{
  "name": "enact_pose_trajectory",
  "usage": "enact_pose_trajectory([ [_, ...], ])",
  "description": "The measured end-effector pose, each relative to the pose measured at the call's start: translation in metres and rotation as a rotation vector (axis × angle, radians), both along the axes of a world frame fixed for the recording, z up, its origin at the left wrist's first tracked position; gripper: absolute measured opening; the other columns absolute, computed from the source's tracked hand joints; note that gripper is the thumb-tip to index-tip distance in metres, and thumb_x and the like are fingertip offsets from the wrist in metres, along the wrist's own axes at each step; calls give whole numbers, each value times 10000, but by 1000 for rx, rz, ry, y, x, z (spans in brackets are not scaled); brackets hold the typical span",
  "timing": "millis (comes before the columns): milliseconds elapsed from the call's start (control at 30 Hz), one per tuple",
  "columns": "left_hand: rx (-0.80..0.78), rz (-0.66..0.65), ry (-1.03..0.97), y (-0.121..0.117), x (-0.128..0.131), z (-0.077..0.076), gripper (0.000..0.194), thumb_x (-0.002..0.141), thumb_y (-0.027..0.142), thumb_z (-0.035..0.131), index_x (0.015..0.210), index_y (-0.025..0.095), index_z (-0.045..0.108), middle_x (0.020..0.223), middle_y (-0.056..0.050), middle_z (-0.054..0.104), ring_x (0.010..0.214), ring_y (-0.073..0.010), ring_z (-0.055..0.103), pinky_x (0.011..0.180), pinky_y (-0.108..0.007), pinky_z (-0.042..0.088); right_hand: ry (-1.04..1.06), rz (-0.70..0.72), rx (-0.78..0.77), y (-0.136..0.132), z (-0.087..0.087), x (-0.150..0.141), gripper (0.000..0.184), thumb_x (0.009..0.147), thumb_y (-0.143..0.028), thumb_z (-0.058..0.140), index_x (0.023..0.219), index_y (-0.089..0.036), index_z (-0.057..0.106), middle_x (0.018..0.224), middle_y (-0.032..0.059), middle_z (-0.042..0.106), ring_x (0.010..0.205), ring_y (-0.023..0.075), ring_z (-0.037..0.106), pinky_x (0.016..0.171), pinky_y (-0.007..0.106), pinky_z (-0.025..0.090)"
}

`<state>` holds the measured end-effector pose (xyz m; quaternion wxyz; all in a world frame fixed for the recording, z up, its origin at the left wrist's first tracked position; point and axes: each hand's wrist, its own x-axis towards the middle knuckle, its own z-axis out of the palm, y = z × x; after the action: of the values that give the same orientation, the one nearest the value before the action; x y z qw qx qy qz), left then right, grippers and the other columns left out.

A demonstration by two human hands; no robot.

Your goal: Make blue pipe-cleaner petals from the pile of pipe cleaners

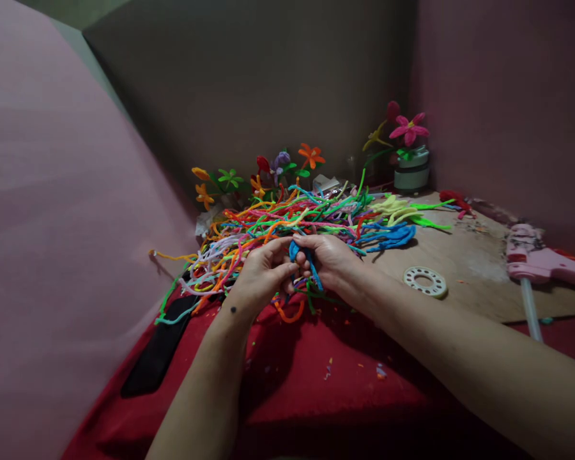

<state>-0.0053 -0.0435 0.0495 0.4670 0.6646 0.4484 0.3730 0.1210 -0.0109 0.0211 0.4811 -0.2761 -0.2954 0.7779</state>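
Note:
Both hands meet at the centre, in front of a heap of coloured pipe cleaners. Between them is a blue pipe cleaner, bent into a loop at the top with an end hanging down. My left hand pinches it with thumb and fingers. My right hand is closed on it from the other side, thumb on top. Part of the blue piece is hidden by the fingers. More blue loops lie just beyond my right hand, beside pale yellow ones.
A pink glue gun rests at the right, near a white ring with holes. Pipe-cleaner flowers stand behind the heap, others by a pale green pot. A black flat object lies left on the red cloth.

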Motion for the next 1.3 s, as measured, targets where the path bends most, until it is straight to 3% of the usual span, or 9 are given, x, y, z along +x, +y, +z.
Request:
enact_pose_trajectory([
  [133, 3, 9, 16, 1, -1, 0, 361, 684, 189, 646, 1020, 150, 520, 573, 56, 548, 332, -62, 480, 300, -164, 364, 31, 34, -4, 2, -3, -1, 135, 793, -209, 501, 671, -152, 518, 428, -41, 458, 356, 70, 361, 399, 212, 346],
  [233, -67, 14, -38, 1, -4, 1, 271, 686, 203, 650, 920, 133, 534, 573, 36, 566, 341, -70, 489, 291, -164, 362, -34, -23, 97, 0, -3, 0, 185, 781, -235, 519, 619, -146, 506, 426, -35, 468, 347, 68, 372, 364, 201, 310],
  [433, -217, -25, -301, 3, -6, 2, 296, 672, 231, 676, 927, 141, 556, 783, -30, 644, 489, -103, 590, 389, -221, 491, -101, -83, 323, -3, -1, 3, 232, 768, -260, 546, 572, -142, 509, 431, -31, 501, 341, 60, 400, 371, 196, 313],
  [733, -137, 40, -167, 3, -8, 3, 205, 654, 256, 702, 697, 127, 548, 528, 36, 581, 328, -67, 485, 328, -202, 439, -158, -166, 397, -6, 0, 1, 251, 726, -267, 595, 531, -157, 483, 420, -50, 458, 338, 53, 361, 358, 200, 266],
  [900, -140, 53, -159, 5, -13, 5, 187, 675, 261, 682, 698, 119, 563, 471, 25, 571, 329, -81, 493, 332, -199, 435, -211, -114, 424, -8, 4, 2, 255, 723, -330, 583, 556, -148, 521, 478, -25, 510, 377, 61, 395, 401, 211, 303],
  [1033, -119, 121, -230, 6, -17, 8, 197, 651, 247, 686, 722, 123, 550, 488, 12, 591, 366, -98, 521, 352, -209, 450, -385, -123, 447, -5, 8, 6, 144, 644, -251, 613, 573, -129, 585, 515, -17, 534, 462, 74, 427, 471, 221, 317],
  [1167, -31, 212, -194, 5, -19, 10, 185, 654, 234, 662, 734, 143, 522, 471, 18, 588, 384, -127, 555, 363, -222, 459, -736, -179, 648, -2, 9, 9, 192, 621, -207, 607, 455, -135, 542, 408, -59, 369, 433, 51, 297, 440, 227, 211],
  [1233, 8, 241, -169, 5, -19, 10, 166, 656, 220, 646, 732, 145, 518, 488, 22, 594, 376, -122, 549, 354, -221, 456, -769, -138, 686, -2, 8, 9, 235, 645, -230, 599, 444, -144, 511, 386, -65, 352, 402, 47, 288, 418, 225, 197],
  [1300, 30, 254, -154, 5, -18, 9, 154, 652, 204, 638, 728, 146, 516, 514, 24, 603, 365, -111, 539, 342, -213, 449, -658, -80, 646, -4, 8, 7, 234, 675, -256, 586, 482, -151, 507, 391, -58, 412, 374, 52, 344, 399, 214, 243],
])
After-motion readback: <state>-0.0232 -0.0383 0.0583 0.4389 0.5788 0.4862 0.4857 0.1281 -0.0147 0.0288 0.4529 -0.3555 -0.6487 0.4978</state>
